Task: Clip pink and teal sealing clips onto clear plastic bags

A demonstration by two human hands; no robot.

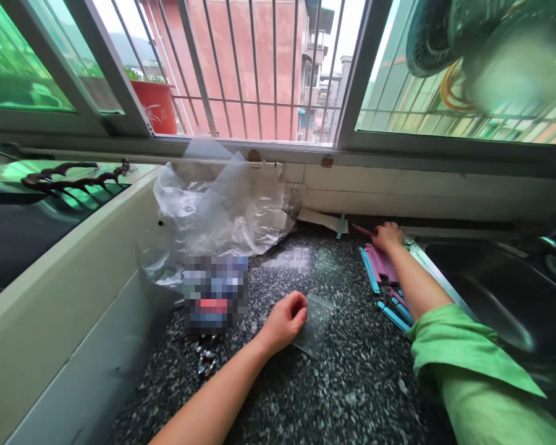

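1. Many pink sticks (pixel 382 266) and blue sticks (pixel 369 270) lined up on the counter (pixel 343 395); a few loose.
2. Right hand (pixel 388 236) pinches one pink stick (pixel 362 230).
3. Left hand (pixel 285 318) curled at clear bag (pixel 315 324); cannot tell whether gripping.

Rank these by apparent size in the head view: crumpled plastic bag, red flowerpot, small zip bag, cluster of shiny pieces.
1. Crumpled plastic bag
2. Red flowerpot and small zip bag: too alike to rank
3. Cluster of shiny pieces
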